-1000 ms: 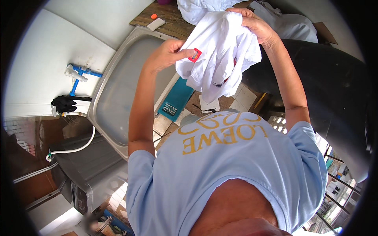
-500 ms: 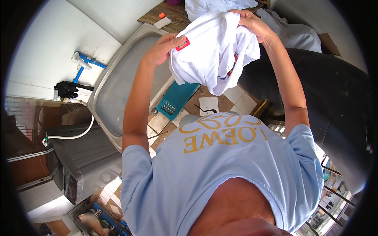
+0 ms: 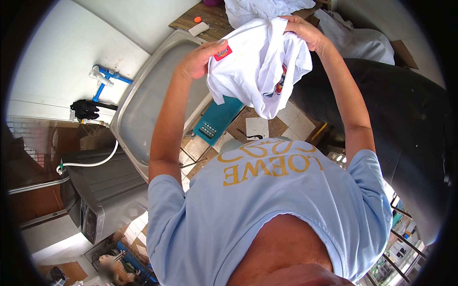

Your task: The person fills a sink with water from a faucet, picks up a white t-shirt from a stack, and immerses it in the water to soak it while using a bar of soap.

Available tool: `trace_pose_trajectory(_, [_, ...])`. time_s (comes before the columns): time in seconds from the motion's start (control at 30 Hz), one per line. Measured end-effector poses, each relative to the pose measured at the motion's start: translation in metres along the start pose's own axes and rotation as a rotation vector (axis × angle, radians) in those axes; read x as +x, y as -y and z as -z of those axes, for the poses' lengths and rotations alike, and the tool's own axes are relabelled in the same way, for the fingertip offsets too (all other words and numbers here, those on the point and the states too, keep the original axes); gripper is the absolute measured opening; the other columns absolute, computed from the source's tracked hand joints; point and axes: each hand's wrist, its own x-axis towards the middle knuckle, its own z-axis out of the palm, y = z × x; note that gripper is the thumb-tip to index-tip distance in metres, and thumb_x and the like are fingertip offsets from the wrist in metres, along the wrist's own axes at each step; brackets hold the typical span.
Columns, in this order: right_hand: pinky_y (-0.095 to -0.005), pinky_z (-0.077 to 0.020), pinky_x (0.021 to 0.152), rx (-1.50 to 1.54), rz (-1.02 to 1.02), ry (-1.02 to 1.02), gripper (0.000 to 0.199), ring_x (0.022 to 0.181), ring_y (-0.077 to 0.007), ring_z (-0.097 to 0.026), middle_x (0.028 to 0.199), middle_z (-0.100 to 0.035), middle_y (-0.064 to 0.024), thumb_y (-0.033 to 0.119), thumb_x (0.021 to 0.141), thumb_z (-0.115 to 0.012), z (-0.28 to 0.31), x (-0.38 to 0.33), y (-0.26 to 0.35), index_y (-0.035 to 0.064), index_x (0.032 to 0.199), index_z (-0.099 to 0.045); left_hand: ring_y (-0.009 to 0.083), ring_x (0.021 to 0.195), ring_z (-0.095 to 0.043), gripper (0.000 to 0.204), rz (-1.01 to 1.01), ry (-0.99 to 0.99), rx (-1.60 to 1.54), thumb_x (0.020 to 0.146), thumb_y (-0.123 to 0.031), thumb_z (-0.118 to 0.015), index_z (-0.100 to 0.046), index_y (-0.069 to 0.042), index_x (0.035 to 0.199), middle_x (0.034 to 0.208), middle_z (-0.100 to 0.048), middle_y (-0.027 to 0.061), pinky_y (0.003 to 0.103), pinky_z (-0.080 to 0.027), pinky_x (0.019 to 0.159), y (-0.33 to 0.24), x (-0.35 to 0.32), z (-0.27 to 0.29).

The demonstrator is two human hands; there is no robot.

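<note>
A crumpled white shirt point(image 3: 245, 64) hangs between my two hands, in front of my chest. On its left part is a small red patch point(image 3: 223, 53), and a bit of colourful print shows among the folds on the right. My left hand point(image 3: 198, 61) grips the shirt's upper left edge, thumb along the top of the patch. Farther forward, my right hand point(image 3: 305, 33) is closed on the gathered cloth at the upper right; its fingertips are partly hidden by the fabric.
A large grey sink basin point(image 3: 138, 100) lies left, beside blue pipes point(image 3: 112, 74) and a grey washing machine point(image 3: 102, 186). Ahead, more white cloth point(image 3: 262, 9) rests on a wooden surface with a white block point(image 3: 198, 29). A big black object point(image 3: 396, 114) fills the right. Below is a teal plastic piece point(image 3: 214, 121).
The shirt has turned slightly, and more of its colourful print shows. My left thumb has slid up off the middle of the red patch. Both hands keep hold of the cloth.
</note>
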Motion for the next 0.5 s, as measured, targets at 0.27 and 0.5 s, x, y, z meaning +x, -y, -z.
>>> trace_pose_trajectory(0.27, [-0.0295,-0.0522,0.084,0.113,-0.094,-0.01,0.045,0.089,-0.0173,-0.066,0.103,-0.066,-0.0082,0.024,0.081,-0.063,0.015,-0.004,-0.046,0.0006,0.12,-0.058,0.0183,0.105,-0.061,0.053,0.03,-0.05,-0.152,0.092,-0.041,-0.054,-0.054,-0.001,0.126,0.119,-0.062,0.0105,0.033,-0.047,0.092,0.009,0.008,-0.001])
trace_pose_trajectory(0.5, [-0.0294,-0.0501,0.088,0.237,-0.179,-0.062,0.039,0.091,-0.0146,-0.064,0.104,-0.066,-0.0065,0.017,0.083,-0.06,0.011,-0.027,-0.065,0.0024,0.119,-0.058,0.0215,0.104,-0.062,0.047,0.062,-0.018,-0.31,0.092,-0.034,-0.052,-0.054,0.002,0.123,0.116,-0.063,0.0131,0.035,-0.047,0.094,0.016,0.013,0.006])
